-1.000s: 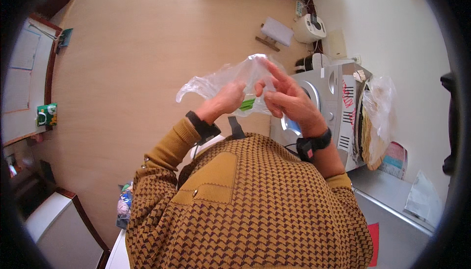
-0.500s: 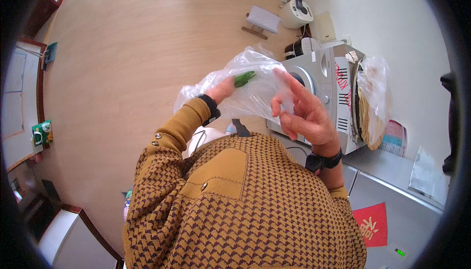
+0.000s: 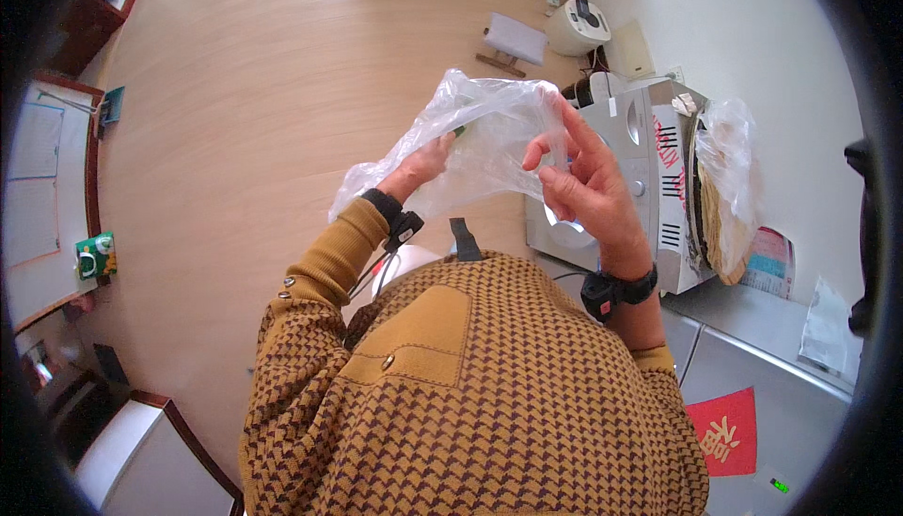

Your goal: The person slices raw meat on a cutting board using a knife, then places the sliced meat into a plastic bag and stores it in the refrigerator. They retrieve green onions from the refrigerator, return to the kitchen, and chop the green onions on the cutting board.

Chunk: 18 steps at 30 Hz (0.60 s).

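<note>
A clear plastic bag [image 3: 503, 163] is spread between my two hands in front of my body, its mouth partly open. My left hand [image 3: 423, 163] reaches into the bag, fingers closed around a slim green object [image 3: 459, 130]. Only a small tip of that object shows past the fingers, and I cannot make out its kind. At the bag's right side, my right hand [image 3: 593, 187] holds the rim up, with the film at its raised index finger and the other fingers curled. Both wrists wear black bands with small dark devices.
On my right stands a silver front-loading appliance [image 3: 611, 135] with a bagged stack of round mats [image 3: 720, 196] on it. Beyond are a rice cooker [image 3: 577, 27] and a low padded stool [image 3: 515, 38]. A grey cabinet with a red paper [image 3: 722, 431] is near right.
My left hand has shifted slightly down with the green object, which shows less now. My right hand has lifted the bag's rim a little, and the mouth looks wider.
</note>
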Motion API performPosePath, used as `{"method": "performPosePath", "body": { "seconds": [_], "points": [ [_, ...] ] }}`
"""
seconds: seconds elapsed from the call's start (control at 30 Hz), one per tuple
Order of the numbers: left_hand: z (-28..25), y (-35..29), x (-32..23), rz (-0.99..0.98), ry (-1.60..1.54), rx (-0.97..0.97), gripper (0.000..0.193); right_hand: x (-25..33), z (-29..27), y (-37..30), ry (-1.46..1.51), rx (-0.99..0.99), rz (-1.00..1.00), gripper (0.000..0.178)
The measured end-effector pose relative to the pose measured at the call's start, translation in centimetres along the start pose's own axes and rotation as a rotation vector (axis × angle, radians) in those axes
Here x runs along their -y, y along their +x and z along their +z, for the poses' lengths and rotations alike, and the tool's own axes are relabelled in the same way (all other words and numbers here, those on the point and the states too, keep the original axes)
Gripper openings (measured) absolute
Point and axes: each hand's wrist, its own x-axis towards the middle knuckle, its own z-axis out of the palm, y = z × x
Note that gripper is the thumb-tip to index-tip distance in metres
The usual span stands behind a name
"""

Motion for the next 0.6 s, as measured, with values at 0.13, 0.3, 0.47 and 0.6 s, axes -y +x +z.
{"method": "performPosePath", "body": {
  "seconds": [0.13, 0.3, 0.47, 0.6],
  "points": [
    [-1.2, -1.5, 1.9, 0.015, -0.02, -0.134, 0.037, 0.4, 0.5, 0.6, -0.007, 0.03, -0.019, 0.075],
    [-2.8, -2.5, 4.5, -0.186, 0.348, 0.09, 0.036, 1.0, 1.9, 1.1, -0.012, 0.111, -0.03, 0.074],
    [-2.7, -1.8, 5.1, -0.234, 0.463, 0.174, 0.035, 0.4, 2.0, 2.0, -0.078, 0.046, -0.076, 0.071],
    [-2.9, -1.3, 3.8, -0.194, 0.534, 0.082, 0.032, -0.3, 1.3, 2.9, -0.054, 0.026, -0.039, 0.073]
  ]
}}
